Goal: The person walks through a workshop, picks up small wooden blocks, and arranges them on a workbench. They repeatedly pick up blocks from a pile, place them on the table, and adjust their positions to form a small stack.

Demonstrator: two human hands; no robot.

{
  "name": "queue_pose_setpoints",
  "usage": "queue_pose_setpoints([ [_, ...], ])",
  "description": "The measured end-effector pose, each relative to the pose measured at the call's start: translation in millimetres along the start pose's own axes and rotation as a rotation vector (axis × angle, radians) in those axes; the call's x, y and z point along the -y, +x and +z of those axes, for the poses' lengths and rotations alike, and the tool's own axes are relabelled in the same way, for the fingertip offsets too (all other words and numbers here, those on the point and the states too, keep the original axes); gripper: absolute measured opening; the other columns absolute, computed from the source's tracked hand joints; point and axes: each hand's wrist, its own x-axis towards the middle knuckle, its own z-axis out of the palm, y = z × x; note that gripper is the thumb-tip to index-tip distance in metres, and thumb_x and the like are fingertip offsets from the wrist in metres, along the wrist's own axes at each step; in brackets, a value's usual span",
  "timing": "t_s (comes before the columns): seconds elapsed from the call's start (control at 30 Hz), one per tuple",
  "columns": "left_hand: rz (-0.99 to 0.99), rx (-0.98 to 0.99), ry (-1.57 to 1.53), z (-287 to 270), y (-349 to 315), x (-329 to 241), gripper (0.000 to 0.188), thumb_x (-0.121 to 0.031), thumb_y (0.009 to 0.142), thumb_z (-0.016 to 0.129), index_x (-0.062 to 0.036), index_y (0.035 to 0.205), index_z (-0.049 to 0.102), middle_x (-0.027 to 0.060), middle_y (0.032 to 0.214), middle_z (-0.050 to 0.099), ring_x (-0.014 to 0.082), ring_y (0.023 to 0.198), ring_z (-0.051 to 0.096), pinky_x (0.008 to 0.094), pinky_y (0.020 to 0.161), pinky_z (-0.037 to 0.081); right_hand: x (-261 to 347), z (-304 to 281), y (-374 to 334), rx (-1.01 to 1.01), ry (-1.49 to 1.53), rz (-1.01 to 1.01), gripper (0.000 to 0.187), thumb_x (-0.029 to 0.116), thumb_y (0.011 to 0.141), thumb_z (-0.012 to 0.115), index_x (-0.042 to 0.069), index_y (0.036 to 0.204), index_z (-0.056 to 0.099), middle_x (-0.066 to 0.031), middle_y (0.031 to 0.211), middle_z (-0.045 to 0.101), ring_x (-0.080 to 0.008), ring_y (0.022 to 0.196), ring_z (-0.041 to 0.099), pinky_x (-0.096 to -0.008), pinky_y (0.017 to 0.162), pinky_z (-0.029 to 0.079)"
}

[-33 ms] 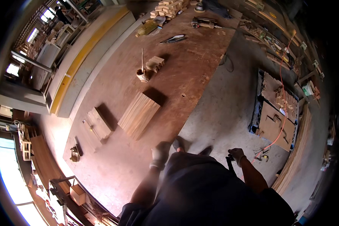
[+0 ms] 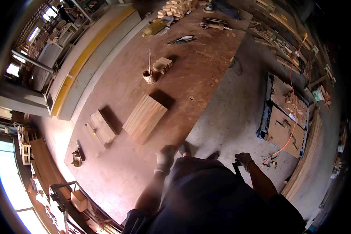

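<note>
My left hand (image 2: 165,158), in a pale glove, is at the near edge of the brown worktable (image 2: 199,78); its fingers are blurred and partly hidden. Off to the right, over the floor, my gloved right hand (image 2: 244,160) is closed around a dark, narrow tool (image 2: 236,170) whose kind I cannot make out. Nearest my left hand on the table lies a block of striped wood (image 2: 145,117). Left of it are a flat wooden board (image 2: 103,126), a thin tool with a yellow part (image 2: 93,132) and what looks like a hand plane (image 2: 77,156).
Farther along the table stand a small pot (image 2: 149,77) with a stick in it, shaped wood pieces (image 2: 162,64) and a pile of wood blocks (image 2: 176,8). On the right floor a pallet (image 2: 264,117) bears brown boards, crossed by an orange hose (image 2: 290,136). Long planks (image 2: 306,152) lie beyond.
The view has shifted very slightly, and the dark tool in my right hand has tilted a little. My left hand is nearly still.
</note>
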Motion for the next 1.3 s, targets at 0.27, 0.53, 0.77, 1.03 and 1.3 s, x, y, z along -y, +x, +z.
queue_pose_setpoints([
  [0.27, -0.465, -0.442, -0.053, -60, 8, 18, 0.012, -0.017, 0.098, 0.063, -0.0091, 0.103, 0.072, 0.0109, 0.104, 0.071, 0.0294, 0.089, 0.069, 0.0413, 0.08, 0.055, 167, 117, -20, 0.142, -0.174, -0.499, 0.021, 0.017, 0.098, 0.07, -0.002, 0.106, 0.071, -0.0073, 0.087, 0.072, -0.0138, 0.071, 0.067, -0.0302, 0.064, 0.058],
  [0.53, -0.537, -0.684, -0.281, -72, 45, 31, 0.042, -0.016, 0.094, 0.076, 0.0016, 0.131, 0.064, 0.0068, 0.102, 0.071, 0.0142, 0.088, 0.062, 0.0313, 0.084, 0.054, 316, 251, -47, 0.257, -0.635, -0.789, 0.056, 0.029, 0.093, 0.076, 0.001, 0.138, 0.061, -0.0173, 0.122, 0.073, -0.0237, 0.103, 0.074, -0.036, 0.091, 0.059],
  [0.77, -0.646, -0.713, -0.259, -69, 63, 25, 0.044, -0.01, 0.092, 0.076, -0.0009, 0.134, 0.065, 0.0071, 0.108, 0.07, 0.0169, 0.095, 0.063, 0.0334, 0.086, 0.053, 379, 322, -24, 0.399, -0.881, -1.006, 0.069, 0.03, 0.089, 0.076, 0.001, 0.148, 0.052, -0.0234, 0.142, 0.061, -0.0393, 0.127, 0.061, -0.0443, 0.109, 0.048],
  [1.03, -0.663, -0.741, -0.66, -65, 67, 15, 0.041, 0.006, 0.101, 0.059, -0.002, 0.141, 0.059, 0.0028, 0.111, 0.067, 0.0113, 0.097, 0.062, 0.0275, 0.086, 0.051, 391, 336, 9, 0.501, -0.97, -1.04, 0.057, 0.022, 0.09, 0.075, 0.002, 0.141, 0.06, -0.0232, 0.129, 0.066, -0.0392, 0.121, 0.063, -0.0443, 0.104, 0.051],
  [1.3, -0.64, -0.772, -0.721, -59, 68, 34, 0.045, 0.007, 0.101, 0.059, -0.0001, 0.146, 0.057, 0.0044, 0.124, 0.067, 0.0137, 0.106, 0.063, 0.0282, 0.092, 0.052, 390, 336, 23, 0.559, -0.8, -0.967, 0.047, 0.015, 0.088, 0.077, 0.001, 0.132, 0.067, -0.0219, 0.126, 0.069, -0.0376, 0.118, 0.066, -0.0421, 0.104, 0.052],
])
